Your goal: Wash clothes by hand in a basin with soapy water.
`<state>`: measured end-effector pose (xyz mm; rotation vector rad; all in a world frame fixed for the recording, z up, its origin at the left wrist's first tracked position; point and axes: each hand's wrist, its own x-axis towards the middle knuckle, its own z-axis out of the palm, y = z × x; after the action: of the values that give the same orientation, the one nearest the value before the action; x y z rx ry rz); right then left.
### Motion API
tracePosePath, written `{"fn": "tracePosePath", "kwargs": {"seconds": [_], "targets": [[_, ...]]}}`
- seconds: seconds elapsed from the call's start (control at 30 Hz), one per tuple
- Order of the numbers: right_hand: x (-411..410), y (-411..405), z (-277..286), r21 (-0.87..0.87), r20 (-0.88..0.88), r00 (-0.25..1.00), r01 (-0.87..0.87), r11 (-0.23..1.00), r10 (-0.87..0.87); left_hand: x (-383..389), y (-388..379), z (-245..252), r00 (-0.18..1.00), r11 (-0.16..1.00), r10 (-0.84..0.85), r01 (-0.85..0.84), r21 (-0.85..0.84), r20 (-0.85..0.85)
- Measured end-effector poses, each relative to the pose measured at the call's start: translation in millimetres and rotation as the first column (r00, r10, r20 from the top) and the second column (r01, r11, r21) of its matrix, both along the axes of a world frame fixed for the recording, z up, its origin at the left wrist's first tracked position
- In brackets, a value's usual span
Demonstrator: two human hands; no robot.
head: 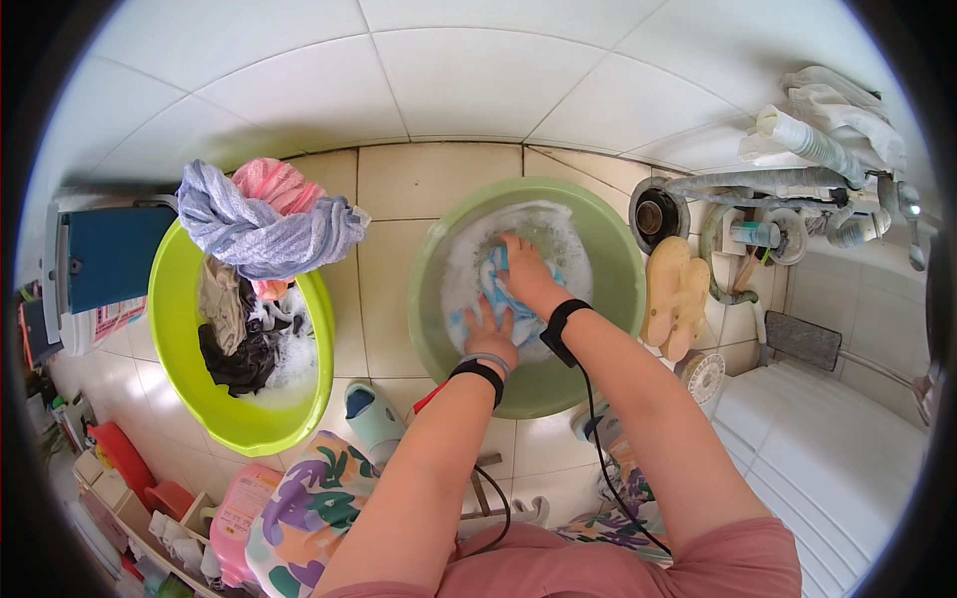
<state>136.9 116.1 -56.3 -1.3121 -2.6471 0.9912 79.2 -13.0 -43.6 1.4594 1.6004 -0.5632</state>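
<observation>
A pale green plastic basin [620,329] of sudsy water stands on the floor in front of me. In it lies a wet blue-and-white cloth [493,273], partly hidden by foam [553,224] and my hands. My right hand [529,275] is bent over the cloth, with its thumb and fingers curled around a fold. Nearer to me, my left hand [490,335] rests in the suds against the cloth's lower end, its fingers spread and their tips partly hidden by foam. Black bands circle both wrists.
To the left is a lime green basin [323,374] with dark and beige clothes [235,351]. Twisted blue towels [269,232] rest over its far rim. Tan slippers [677,299], a floor drain [658,213] and pipes [762,179] are to the right. Cables hang from my wrists.
</observation>
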Motion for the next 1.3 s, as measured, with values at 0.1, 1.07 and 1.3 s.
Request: {"fn": "tracePosePath", "kwargs": {"seconds": [0.1,1.07,1.3], "targets": [[3.6,-17.8,25.0,-0.144,0.07,0.984,-0.152,0.978,0.163,1.8,-18.4,-31.0,0.999,0.996,-0.013,0.009,0.093,0.04],[-14.0,-0.8,11.8,-0.107,0.152,0.98,0.146,0.984,-0.128,5.5,-8.9,-16.0,0.982,0.984,0.169,-0.173,0.037,0.089],[10.0,-11.5,51.9,-0.432,0.174,0.982,0.009,0.902,0.073,1.3,-21.3,-39.1,0.992,0.995,0.049,-0.059,0.08,0.119]]}}
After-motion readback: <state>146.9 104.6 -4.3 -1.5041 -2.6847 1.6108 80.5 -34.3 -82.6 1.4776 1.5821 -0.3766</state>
